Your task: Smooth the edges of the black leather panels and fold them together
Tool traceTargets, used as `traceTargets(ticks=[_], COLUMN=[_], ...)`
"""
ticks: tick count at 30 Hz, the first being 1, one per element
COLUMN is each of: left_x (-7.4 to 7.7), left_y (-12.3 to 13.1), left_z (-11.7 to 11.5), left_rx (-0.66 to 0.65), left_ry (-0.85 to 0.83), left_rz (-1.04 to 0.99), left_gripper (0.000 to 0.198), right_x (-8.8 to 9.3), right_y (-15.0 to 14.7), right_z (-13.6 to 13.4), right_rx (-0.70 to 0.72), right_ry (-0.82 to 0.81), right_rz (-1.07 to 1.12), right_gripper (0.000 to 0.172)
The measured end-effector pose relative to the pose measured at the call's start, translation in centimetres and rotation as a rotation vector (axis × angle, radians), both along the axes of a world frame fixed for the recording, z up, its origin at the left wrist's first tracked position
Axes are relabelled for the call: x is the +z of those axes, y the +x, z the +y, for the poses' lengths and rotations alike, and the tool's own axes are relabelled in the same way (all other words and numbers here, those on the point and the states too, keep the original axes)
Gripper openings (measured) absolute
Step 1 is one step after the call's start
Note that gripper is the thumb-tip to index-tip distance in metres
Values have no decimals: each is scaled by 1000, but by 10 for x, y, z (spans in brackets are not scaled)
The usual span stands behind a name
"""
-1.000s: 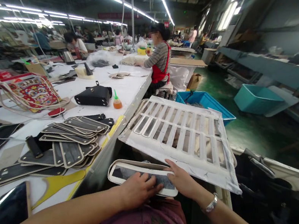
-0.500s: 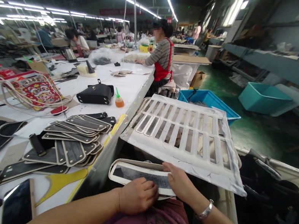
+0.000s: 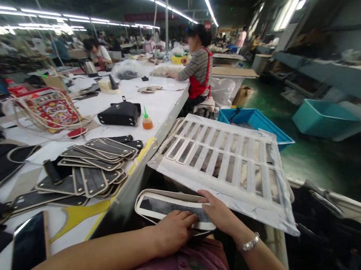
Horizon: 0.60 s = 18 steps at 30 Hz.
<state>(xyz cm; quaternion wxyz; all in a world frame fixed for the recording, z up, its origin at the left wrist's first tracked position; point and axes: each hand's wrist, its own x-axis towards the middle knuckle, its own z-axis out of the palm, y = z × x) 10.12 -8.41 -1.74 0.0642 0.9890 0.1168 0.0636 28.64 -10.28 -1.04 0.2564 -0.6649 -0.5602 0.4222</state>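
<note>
In my lap, tilted slightly down to the right, lies a long bag piece (image 3: 160,207) with a dark panel, a pale border and rounded ends. My right hand (image 3: 219,212) grips its right end, thumb and fingers closed at the upper edge. Over the lower middle of the panel, my left hand (image 3: 177,231) has its fingers bent and pressed against it; their tips partly hide the surface. Just beyond is a white slotted rack (image 3: 207,189) with two pale-edged dark strips (image 3: 186,152) on its left part.
Left on the white table (image 3: 158,106) are a pile of dark strips with pale edges (image 3: 94,180), a yellow piece (image 3: 76,218), a phone (image 3: 28,243), a black bag (image 3: 119,114) and a small bottle (image 3: 147,121). Blue bins (image 3: 258,123) stand right. A co-worker (image 3: 198,64) sits ahead.
The whole view has shifted slightly to the right and down. My left fingers lie a little flatter on the panel; both hands stay on the bag piece.
</note>
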Motion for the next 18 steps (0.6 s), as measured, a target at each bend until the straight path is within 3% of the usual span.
traceTargets(ticks=[2, 4, 7, 9, 11, 13, 16, 18], left_x=[-3, -5, -5, -4, -2, -1, 2, 4], left_y=[1, 1, 1, 1, 0, -2, -4, -5], left_z=[2, 5, 8, 9, 9, 9, 10, 10], left_rx=[-17, -47, -56, -69, -79, -86, -104, -128], left_ry=[-30, -48, -77, -91, -80, -51, -6, 33], left_rz=[34, 53, 79, 99, 92, 54, 5, -7], left_gripper=[20, 21, 22, 21, 20, 20, 16, 14], right_x=[12, 24, 36, 36, 27, 15, -2, -6], right_y=[8, 17, 33, 42, 46, 44, 36, 32], right_z=[-6, -16, -31, -38, -42, -45, -47, -47], right_rx=[-119, -229, -366, -414, -390, -275, -106, -83], right_ry=[-129, -155, -50, -39, -123, -235, -325, -347], right_rz=[332, 553, 607, 515, 357, 225, 222, 267], right_gripper=[49, 50, 50, 45, 40, 37, 45, 56])
